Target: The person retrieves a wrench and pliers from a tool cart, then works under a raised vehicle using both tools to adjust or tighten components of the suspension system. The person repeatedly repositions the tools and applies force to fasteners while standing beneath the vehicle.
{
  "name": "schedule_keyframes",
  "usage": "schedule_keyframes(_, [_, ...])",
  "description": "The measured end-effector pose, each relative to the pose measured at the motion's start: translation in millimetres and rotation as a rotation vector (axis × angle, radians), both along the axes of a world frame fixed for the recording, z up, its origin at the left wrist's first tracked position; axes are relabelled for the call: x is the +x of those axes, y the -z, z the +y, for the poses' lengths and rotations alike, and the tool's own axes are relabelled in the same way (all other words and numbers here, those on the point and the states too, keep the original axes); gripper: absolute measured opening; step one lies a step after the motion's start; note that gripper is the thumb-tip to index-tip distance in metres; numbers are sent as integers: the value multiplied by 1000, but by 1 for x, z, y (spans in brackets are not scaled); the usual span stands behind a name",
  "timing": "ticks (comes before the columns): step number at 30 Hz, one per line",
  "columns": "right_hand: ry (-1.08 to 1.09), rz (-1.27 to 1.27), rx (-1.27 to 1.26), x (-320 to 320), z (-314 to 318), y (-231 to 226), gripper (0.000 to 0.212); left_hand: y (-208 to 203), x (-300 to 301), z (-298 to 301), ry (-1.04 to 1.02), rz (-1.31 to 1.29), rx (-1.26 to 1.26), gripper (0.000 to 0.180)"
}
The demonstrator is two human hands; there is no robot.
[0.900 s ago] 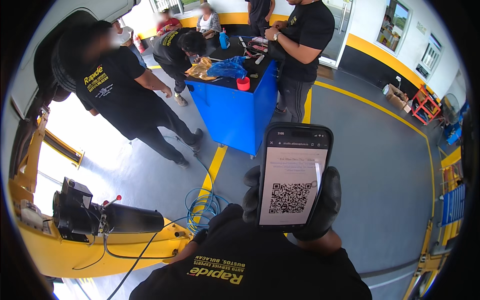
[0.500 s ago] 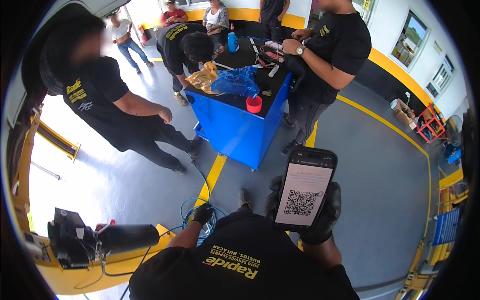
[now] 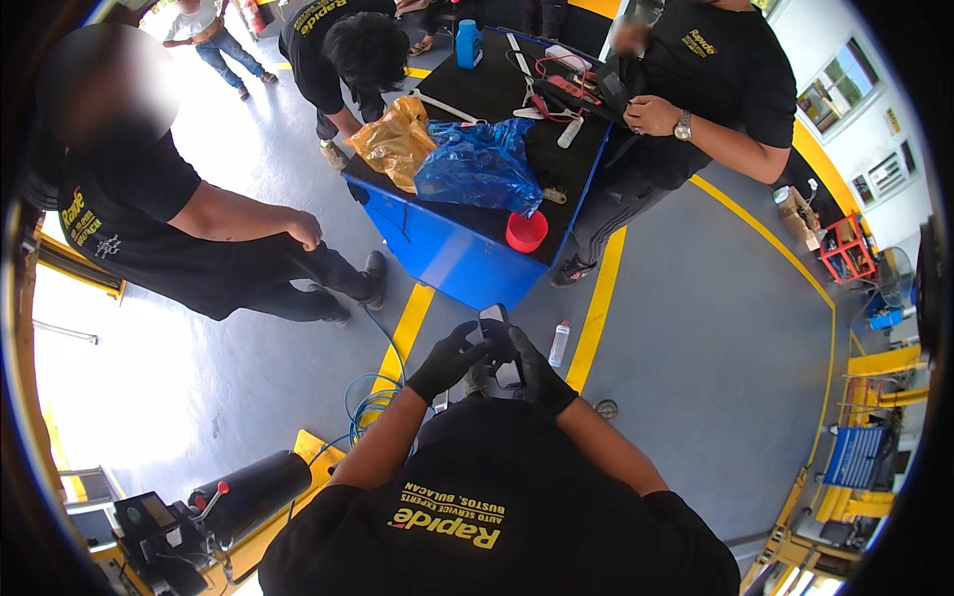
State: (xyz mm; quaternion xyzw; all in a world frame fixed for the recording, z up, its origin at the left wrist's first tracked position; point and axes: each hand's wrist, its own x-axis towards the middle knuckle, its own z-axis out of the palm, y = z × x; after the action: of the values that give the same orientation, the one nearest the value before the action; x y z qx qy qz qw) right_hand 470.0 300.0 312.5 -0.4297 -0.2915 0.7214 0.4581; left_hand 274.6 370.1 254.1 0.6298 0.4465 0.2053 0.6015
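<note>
Head view shows the right hand [image 3: 542, 375] closed around the phone [image 3: 495, 326], the left hand [image 3: 444, 364] at its left side, whether gripping I cannot tell. Phone handling seems the step; the next move likely calls for a steady right-hand hold, clear of the black-topped surface [image 3: 475, 91] beyond.
</note>
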Motion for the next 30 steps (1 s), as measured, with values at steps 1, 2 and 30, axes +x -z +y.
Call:
schedule_keyframes(1, [9, -150, 69, -11, 10, -18, 49, -15, 3, 4, -19, -32, -99, 55])
schedule_keyframes(2, [-54, -128, -19, -12, 20, 11, 48, -23, 4, 7, -37, -65, -198, 56])
schedule_keyframes(30, [-1259, -222, 115, -96, 87, 57, 24, 124, -180, -162, 53, -183, -1063, 55])
